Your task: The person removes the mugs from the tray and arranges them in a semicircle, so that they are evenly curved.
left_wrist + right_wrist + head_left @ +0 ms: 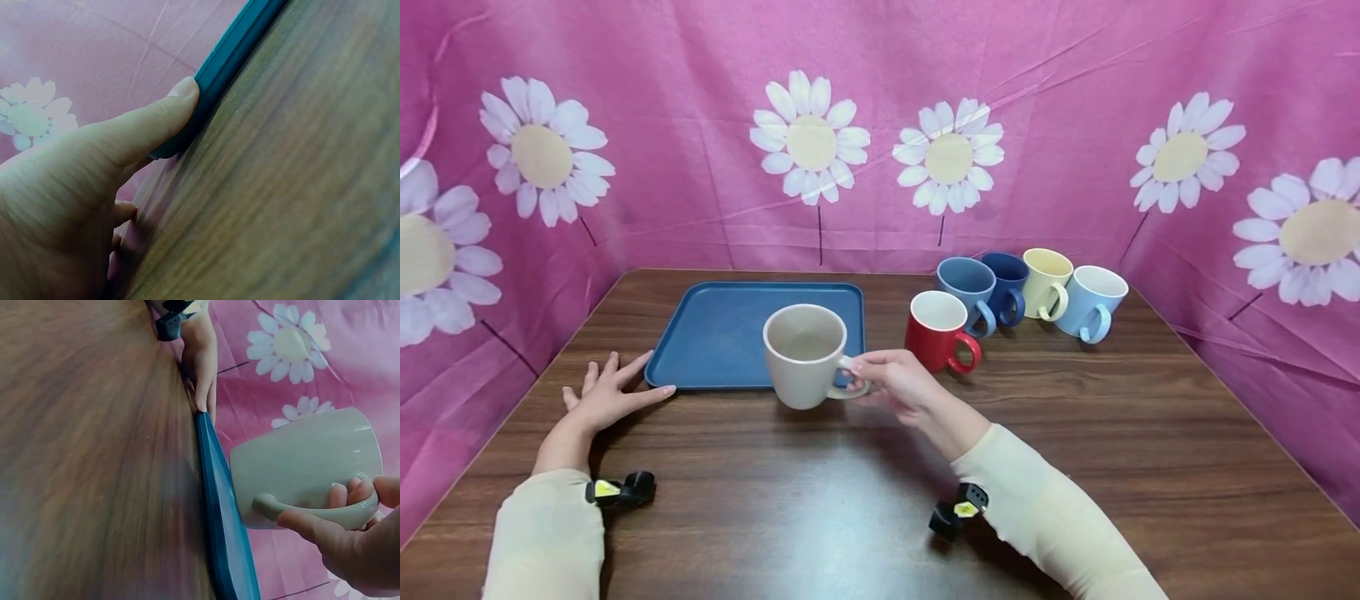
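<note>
By its handle, my right hand (895,387) holds an off-white mug (805,346) upright, raised above the front edge of a blue tray (722,333). In the right wrist view, the fingers pass through the handle of the mug (306,469) and the thumb lies along it. My left hand (602,400) touches the tray's front left corner, its fingers spread. From the left wrist, the thumb of the left hand (94,162) is seen against the rim of the tray (228,59); part of its other fingers is hidden.
Right of the tray stand a red mug (928,333), a grey-blue mug (962,279), a dark blue mug (1003,275), a pale yellow mug (1045,275) and a light blue mug (1090,296). A pink flowered cloth (880,233) hangs around the wooden table (775,500).
</note>
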Demonstrator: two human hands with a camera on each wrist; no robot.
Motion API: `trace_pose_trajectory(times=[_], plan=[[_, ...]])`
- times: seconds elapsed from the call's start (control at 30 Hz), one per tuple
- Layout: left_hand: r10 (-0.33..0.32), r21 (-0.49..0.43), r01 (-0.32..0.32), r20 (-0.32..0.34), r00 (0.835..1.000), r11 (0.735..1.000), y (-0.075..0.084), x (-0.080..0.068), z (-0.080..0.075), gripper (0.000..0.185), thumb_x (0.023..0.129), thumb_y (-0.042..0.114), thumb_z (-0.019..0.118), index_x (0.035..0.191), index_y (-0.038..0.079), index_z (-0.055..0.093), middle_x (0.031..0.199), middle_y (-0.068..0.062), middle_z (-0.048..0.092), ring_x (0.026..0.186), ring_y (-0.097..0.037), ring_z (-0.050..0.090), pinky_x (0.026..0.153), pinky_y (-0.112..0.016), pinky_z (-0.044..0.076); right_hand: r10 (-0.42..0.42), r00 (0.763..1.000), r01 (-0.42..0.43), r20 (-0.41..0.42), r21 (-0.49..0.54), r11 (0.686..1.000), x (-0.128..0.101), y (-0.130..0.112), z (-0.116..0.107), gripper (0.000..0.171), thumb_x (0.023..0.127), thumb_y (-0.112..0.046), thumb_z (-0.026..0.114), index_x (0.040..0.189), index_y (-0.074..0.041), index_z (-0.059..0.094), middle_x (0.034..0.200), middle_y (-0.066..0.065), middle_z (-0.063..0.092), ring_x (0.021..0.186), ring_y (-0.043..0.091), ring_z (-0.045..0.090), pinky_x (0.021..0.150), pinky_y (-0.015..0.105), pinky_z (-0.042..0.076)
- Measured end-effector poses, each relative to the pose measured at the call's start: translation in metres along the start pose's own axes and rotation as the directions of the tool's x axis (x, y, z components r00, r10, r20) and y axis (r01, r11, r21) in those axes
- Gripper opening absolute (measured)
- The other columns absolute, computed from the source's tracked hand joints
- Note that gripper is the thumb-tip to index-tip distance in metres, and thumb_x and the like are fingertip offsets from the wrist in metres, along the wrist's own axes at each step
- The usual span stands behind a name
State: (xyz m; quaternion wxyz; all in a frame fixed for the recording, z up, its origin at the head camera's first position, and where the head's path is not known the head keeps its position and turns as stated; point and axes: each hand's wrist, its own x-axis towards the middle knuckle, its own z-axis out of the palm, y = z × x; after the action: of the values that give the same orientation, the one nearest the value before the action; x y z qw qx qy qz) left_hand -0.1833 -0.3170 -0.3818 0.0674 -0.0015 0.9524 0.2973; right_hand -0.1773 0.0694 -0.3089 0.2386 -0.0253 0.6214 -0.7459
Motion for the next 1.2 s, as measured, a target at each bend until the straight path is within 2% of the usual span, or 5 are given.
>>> trace_pose_trajectory(times=[0.27, 0.57, 0.97, 1.1, 1.2], plan=[[0.003, 0.003, -0.003, 0.000, 1.000, 1.000, 0.000, 0.001, 0.000, 0.090, 0.076, 0.054, 0.055, 0.139, 0.011, 0.008, 0.133, -0.033, -0.014, 0.114, -0.047, -0.025, 0.073, -0.067, -0.021, -0.027, 0.997, 0.027, 0.076, 0.008, 1.000, -0.028, 0.002, -0.028, 0.018, 0.085, 0.000, 0.048, 0.079, -0.004, 0.064, 0.076, 0.010, 0.057, 0.072, 0.020, 0.053, 0.082, 0.049, 0.039], [0.008, -0.001, -0.008, 0.007, 1.000, 1.000, -0.002, 0.003, 0.000, 0.089, 0.076, 0.054, 0.054, 0.139, 0.012, 0.008, 0.133, -0.033, -0.015, 0.114, -0.046, -0.027, 0.073, -0.067, -0.020, -0.087, 0.984, 0.083, 0.156, 0.031, 0.996, -0.067, 0.003, -0.064, 0.026, 0.086, 0.003, 0.045, 0.082, -0.009, 0.068, 0.076, 0.006, 0.061, 0.072, 0.016, 0.058, 0.079, 0.043, 0.043], [-0.002, -0.002, 0.002, 0.011, 1.000, 1.000, -0.004, 0.002, 0.001, 0.090, 0.076, 0.054, 0.054, 0.139, 0.012, 0.007, 0.132, -0.033, -0.015, 0.113, -0.047, -0.027, 0.073, -0.067, -0.021, -0.227, 0.913, 0.186, 0.338, 0.150, 0.971, -0.111, 0.006, -0.107, 0.029, 0.088, 0.006, 0.038, 0.097, -0.002, 0.064, 0.085, 0.005, 0.062, 0.083, 0.014, 0.058, 0.081, 0.040, 0.042], [-0.002, -0.006, 0.002, 0.013, 1.000, 1.000, -0.004, 0.002, 0.000, 0.089, 0.076, 0.054, 0.054, 0.139, 0.012, 0.007, 0.133, -0.033, -0.016, 0.113, -0.046, -0.028, 0.073, -0.066, -0.022, -0.275, 0.891, 0.219, 0.361, 0.188, 0.957, -0.123, 0.010, -0.124, 0.032, 0.089, 0.008, 0.032, 0.102, 0.002, 0.061, 0.087, 0.007, 0.062, 0.086, 0.016, 0.057, 0.084, 0.040, 0.041], [0.001, -0.003, -0.001, 0.016, 1.000, 1.000, -0.003, 0.003, -0.001, 0.089, 0.076, 0.054, 0.054, 0.139, 0.012, 0.007, 0.133, -0.032, -0.016, 0.113, -0.046, -0.028, 0.073, -0.065, -0.023, -0.293, 0.890, 0.235, 0.349, 0.199, 0.951, -0.133, 0.015, -0.138, 0.035, 0.090, 0.009, 0.028, 0.105, 0.004, 0.059, 0.090, 0.008, 0.061, 0.088, 0.016, 0.056, 0.084, 0.040, 0.040]])
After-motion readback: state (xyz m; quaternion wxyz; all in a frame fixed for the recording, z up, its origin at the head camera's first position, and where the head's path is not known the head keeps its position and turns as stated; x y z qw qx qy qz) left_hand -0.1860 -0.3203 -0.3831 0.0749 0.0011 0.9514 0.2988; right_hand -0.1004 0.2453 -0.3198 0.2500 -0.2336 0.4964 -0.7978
